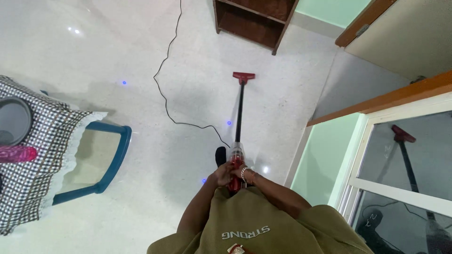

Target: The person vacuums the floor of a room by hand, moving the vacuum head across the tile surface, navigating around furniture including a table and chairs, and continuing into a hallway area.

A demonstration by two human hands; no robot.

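1. Vacuuming step: red stick vacuum cleaner (239, 123) standing on pale speckled floor (141, 47), head pointed at dark wooden shelf (254, 19).
2. Both hands clenched on handle: left hand (222, 175), right hand (239, 172), arms extended forward.
3. Black cord (165, 89) trailing left; next stroke probably needs cord kept clear.

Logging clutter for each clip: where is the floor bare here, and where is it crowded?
Bare floor lies left of the black cord, up to the checked-cloth table. A narrower free strip runs between the vacuum and the green wall. It is crowded around the cord's loops, the blue chair and the wooden shelf. Both hands, left hand and right hand, grip the vacuum.
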